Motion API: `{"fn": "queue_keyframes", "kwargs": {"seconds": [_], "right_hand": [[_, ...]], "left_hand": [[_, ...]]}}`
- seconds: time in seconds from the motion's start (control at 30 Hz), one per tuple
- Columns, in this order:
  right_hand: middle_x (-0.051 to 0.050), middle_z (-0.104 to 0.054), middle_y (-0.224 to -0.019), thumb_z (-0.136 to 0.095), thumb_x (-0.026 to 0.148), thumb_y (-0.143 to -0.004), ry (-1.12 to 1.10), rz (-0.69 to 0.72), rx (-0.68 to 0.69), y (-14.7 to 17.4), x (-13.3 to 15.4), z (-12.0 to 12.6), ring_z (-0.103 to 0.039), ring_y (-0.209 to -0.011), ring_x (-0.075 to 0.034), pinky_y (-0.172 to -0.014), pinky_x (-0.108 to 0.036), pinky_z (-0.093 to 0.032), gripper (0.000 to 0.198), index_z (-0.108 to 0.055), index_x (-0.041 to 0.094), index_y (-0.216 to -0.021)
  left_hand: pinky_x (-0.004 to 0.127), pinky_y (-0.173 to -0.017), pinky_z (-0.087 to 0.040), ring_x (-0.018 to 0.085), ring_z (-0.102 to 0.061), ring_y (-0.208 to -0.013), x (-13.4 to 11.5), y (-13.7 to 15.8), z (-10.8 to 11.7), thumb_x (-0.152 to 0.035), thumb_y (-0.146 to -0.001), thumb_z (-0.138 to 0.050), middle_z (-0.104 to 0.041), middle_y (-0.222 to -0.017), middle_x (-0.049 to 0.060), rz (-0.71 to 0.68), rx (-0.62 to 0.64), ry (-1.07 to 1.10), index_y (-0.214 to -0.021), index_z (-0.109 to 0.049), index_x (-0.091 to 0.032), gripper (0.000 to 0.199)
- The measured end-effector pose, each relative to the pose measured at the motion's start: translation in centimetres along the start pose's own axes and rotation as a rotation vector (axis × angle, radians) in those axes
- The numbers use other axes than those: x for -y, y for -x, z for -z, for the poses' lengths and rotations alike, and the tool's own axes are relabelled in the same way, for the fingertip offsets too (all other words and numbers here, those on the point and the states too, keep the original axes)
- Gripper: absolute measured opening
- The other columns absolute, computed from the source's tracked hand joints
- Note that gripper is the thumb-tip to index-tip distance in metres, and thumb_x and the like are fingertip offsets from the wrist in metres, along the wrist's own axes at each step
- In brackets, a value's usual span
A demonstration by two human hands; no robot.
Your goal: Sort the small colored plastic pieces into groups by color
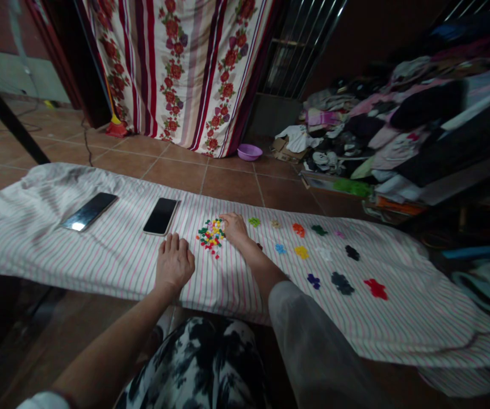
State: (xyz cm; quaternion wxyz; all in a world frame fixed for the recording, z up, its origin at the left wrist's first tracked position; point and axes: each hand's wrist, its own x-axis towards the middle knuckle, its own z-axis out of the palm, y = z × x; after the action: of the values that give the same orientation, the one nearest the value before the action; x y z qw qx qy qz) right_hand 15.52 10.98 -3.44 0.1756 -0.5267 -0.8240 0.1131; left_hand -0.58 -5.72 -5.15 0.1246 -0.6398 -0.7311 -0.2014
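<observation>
While your right hand (234, 228) reached in at the right edge of the mixed pile (210, 234), your left hand (175, 262) lay on the striped cloth (227, 291), just off the near end of the dark-screened phone (162, 216), its fingers stretched out and nothing to be seen in them. The pile sat a little to the right of that phone, its small pieces of many colours loose and partly overlapping; the red cluster (376, 288) and the yellow cluster (301, 251) lay farther right of the phone. Your right fingertips were down among the outermost pieces, but whether they had closed on one you could not tell from this angle. Each piece looked very light and probably stiff, more likely to flick away or roll than to break, and perhaps slick if its surface was smooth plastic. The soft cloth probably gave some drag, though its folds could have tipped a piece. The surest hold seemed to be thumb and forefinger on opposite sides of one stray piece at the fringe.
</observation>
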Motion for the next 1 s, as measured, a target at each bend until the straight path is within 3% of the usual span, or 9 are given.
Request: {"fn": "queue_keyframes", "kwargs": {"seconds": [0.17,0.57,1.0], "right_hand": [[-0.008,-0.068,-0.117,-0.044,0.004,-0.086,0.007,0.011,0.062,-0.3,-0.2,-0.1,-0.058,-0.108,-0.019,-0.099,-0.028,-0.04,0.044,-0.072,0.021,-0.116],[-0.005,-0.071,-0.107,-0.05,0.008,-0.082,-0.032,-0.091,0.033,-0.3,0.3,0.6,-0.062,-0.099,-0.017,-0.087,-0.025,-0.044,0.032,-0.075,0.022,-0.097],[-0.002,-0.073,-0.101,-0.049,0.018,-0.088,-0.22,-0.167,-0.174,1.4,0.1,-0.1,-0.066,-0.093,-0.017,-0.083,-0.025,-0.047,0.028,-0.068,0.024,-0.107]], "left_hand": [[0.049,-0.106,-0.038,0.034,-0.05,-0.128,0.1,0.0,-0.1,-0.024,-0.089,-0.041,-0.059,-0.128,0.021,-0.001,-0.017,0.01,-0.101,-0.06,-0.014,0.025],[0.049,-0.107,-0.037,0.036,-0.048,-0.13,0.0,0.0,0.0,-0.024,-0.089,-0.04,-0.058,-0.13,0.023,0.011,0.007,0.025,-0.104,-0.061,-0.011,0.028],[0.049,-0.105,-0.038,0.037,-0.048,-0.129,0.1,0.1,0.2,-0.025,-0.088,-0.042,-0.058,-0.129,0.021,-0.005,0.012,-0.006,-0.102,-0.06,-0.011,0.027]]}}
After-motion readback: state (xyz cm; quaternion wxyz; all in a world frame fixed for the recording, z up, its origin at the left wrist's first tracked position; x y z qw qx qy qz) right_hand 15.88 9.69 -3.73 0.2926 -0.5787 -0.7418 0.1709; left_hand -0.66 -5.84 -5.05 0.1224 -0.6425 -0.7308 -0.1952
